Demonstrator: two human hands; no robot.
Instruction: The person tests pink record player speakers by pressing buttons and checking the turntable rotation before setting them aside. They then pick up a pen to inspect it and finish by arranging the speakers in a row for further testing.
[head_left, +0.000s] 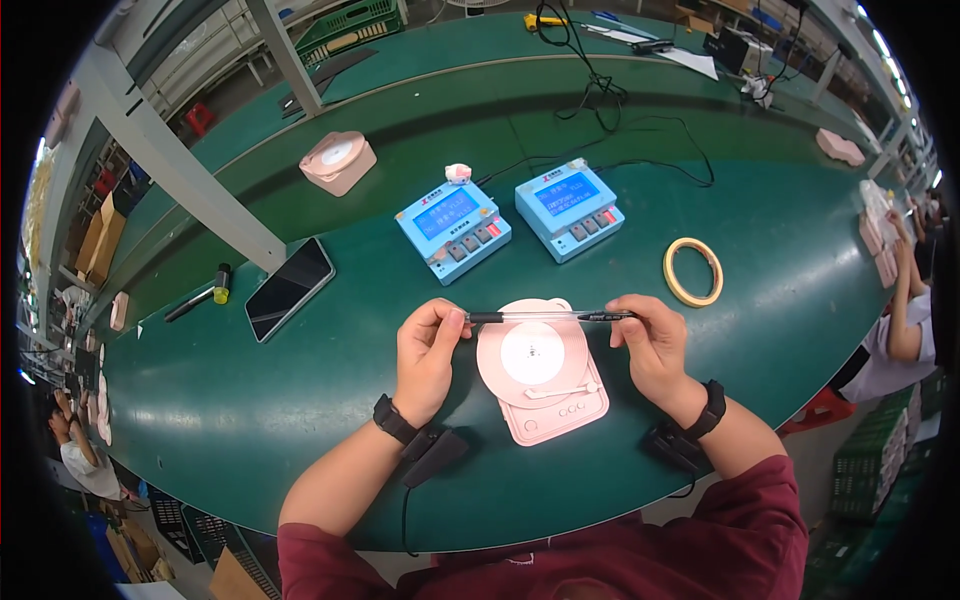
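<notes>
Shirt [690, 545]: maroon, short sleeves [768, 495], pale marking [521, 560]. Wrist straps [394, 420]: two, black. Boxes [436, 458]: two, dark, beside straps, with thin black cables [406, 512].

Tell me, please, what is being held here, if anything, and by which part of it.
A pen, by its ends: the left grip holds one, the right grip the other.

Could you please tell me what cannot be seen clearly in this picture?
1. Pen, left end: head view, hidden by the left hand.
2. Pink turntable-shaped device, underside: head view, hidden by its own body.
3. Co-worker at far right: head view, cut off by the round picture edge.
4. Small marking on the pen: head view, too small.
</notes>
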